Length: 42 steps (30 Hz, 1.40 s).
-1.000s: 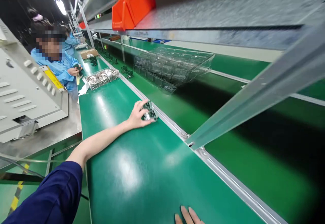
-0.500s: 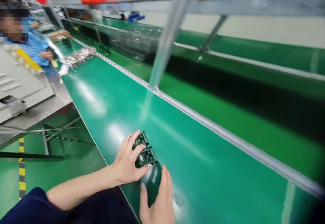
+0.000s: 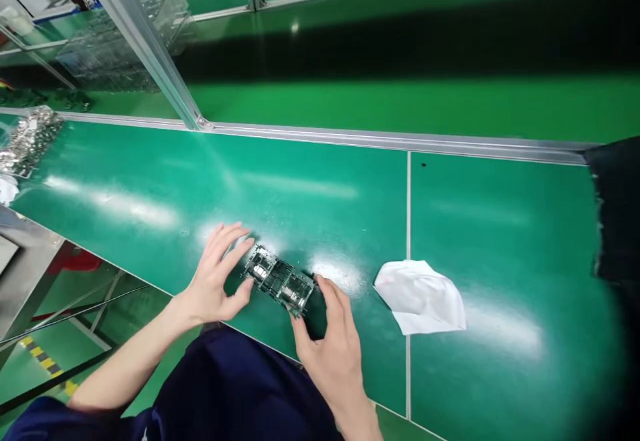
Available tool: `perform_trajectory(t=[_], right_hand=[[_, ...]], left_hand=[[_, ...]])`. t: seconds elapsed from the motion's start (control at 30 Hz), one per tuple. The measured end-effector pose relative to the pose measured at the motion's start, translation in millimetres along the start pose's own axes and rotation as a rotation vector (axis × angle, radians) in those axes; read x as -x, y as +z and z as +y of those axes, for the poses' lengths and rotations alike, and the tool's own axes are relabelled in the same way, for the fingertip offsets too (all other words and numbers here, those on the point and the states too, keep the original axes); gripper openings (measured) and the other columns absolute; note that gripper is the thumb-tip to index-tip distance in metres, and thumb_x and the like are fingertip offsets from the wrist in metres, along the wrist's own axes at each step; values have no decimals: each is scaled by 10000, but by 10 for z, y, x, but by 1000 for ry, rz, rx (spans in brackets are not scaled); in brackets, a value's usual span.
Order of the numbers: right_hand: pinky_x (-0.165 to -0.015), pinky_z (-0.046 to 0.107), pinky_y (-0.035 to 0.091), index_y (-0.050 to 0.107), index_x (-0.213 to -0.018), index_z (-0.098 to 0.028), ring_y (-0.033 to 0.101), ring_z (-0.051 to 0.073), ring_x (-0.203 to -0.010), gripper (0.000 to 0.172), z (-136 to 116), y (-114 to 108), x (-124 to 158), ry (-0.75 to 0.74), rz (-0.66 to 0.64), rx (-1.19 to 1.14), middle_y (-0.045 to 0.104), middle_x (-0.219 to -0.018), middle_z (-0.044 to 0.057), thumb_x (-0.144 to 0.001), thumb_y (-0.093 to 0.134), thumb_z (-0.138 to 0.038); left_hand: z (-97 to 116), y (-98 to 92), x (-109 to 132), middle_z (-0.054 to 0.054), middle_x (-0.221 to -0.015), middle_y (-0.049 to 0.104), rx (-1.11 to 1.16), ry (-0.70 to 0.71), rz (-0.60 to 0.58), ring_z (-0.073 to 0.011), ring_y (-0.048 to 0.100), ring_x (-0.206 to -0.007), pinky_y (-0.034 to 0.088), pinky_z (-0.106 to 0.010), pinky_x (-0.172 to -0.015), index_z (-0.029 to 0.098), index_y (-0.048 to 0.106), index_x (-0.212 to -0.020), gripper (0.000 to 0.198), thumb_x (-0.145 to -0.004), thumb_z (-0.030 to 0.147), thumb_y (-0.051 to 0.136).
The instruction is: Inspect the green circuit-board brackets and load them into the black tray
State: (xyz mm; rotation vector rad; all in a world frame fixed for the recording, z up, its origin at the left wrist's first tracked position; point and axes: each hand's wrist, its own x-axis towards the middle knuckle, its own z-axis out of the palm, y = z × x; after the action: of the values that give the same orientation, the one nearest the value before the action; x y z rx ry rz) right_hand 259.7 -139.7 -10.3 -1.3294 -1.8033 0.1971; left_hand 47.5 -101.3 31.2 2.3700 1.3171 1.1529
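Note:
A green printed circuit board panel (image 3: pixel 277 277), crowded with small parts and silver squares, lies at a slant between my hands above the green bench top. My right hand (image 3: pixel 333 341) grips its right end, thumb at the near corner and fingertips at the far one. A dark patch shows inside that hand; whether it is an object or shadow I cannot tell. At the panel's left end my left hand (image 3: pixel 215 281) is open, thumb and fingers spread, their tips close beside the edge. A crumpled white cloth or paper (image 3: pixel 423 297) rests to the right.
The green bench (image 3: pixel 300 214) has a metal rail (image 3: pixel 320 137) along its back and a slanting metal post (image 3: pixel 145 41) at the left. A pile of shiny silver pieces (image 3: pixel 30 141) sits far left. Black fabric (image 3: pixel 617 214) hangs at the right edge.
My view has swung right, bringing the white sheet in and taking a co-worker out. The panel is now turned lengthwise between my hands. My left fingers have come off its top.

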Motion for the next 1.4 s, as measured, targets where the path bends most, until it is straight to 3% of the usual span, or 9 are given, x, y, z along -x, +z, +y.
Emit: perform_trajectory(t=[0.17, 0.3, 0.4, 0.57, 0.83, 1.07, 1.4], right_hand=[[-890, 470, 574, 248, -1505, -224, 568, 298, -1162, 700, 17, 28, -16, -34, -26, 5, 538, -1289, 158, -880, 557, -172], [-867, 450, 584, 234, -1513, -224, 583, 287, -1132, 726, 4, 25, -27, -49, 1, 30, 554, -1255, 156, -867, 553, -132], [-864, 457, 584, 231, -1512, -209, 584, 294, -1132, 726, 6, 22, -25, -44, -4, 39, 566, -1240, 164, -866, 557, -141], [-859, 478, 577, 222, -1509, -212, 589, 303, -1128, 719, 14, 5, -22, -25, -48, 28, 574, -1242, 167, -874, 559, -172], [-832, 475, 581, 196, -1517, -239, 605, 299, -1100, 740, -23, 10, -46, -4, -38, 34, 594, -1210, 152, -880, 564, -154], [-815, 446, 578, 188, -1525, -225, 588, 284, -1091, 732, 7, 64, -27, -10, 7, 2, 582, -1205, 158, -888, 534, -130], [-801, 450, 580, 151, -1529, -224, 596, 289, -1091, 763, -17, 32, -30, -10, -29, 20, 589, -1187, 156, -871, 521, -110]], left_hand=[[-306, 170, -201, -128, -1346, 580, 694, -208, -211, -305, 455, -1339, 381, -489, -1098, 221, 554, -1315, 429, -900, 333, 550], [-268, 299, -253, -91, -1069, 717, 907, -265, -152, -278, 593, -1189, 426, -474, -1050, 205, 687, -1039, 194, -906, 287, 571], [-207, 354, -235, -70, -951, 734, 928, -291, -89, -252, 658, -1063, 423, -478, -1049, 191, 688, -946, 145, -910, 276, 576], [-150, 381, -193, -60, -923, 733, 873, -289, -19, -208, 684, -941, 413, -474, -1064, 183, 681, -929, 149, -915, 279, 567], [-122, 366, -201, -75, -906, 733, 832, -293, -47, -232, 674, -972, 405, -542, -1064, 180, 639, -926, 168, -865, 335, 653], [-119, 361, -189, -67, -917, 724, 862, -327, -85, -208, 665, -966, 389, -526, -1077, 185, 639, -925, 117, -866, 284, 659], [-100, 322, -207, -52, -859, 718, 879, -345, -114, -208, 663, -885, 377, -556, -1065, 190, 639, -857, 107, -837, 285, 682]])
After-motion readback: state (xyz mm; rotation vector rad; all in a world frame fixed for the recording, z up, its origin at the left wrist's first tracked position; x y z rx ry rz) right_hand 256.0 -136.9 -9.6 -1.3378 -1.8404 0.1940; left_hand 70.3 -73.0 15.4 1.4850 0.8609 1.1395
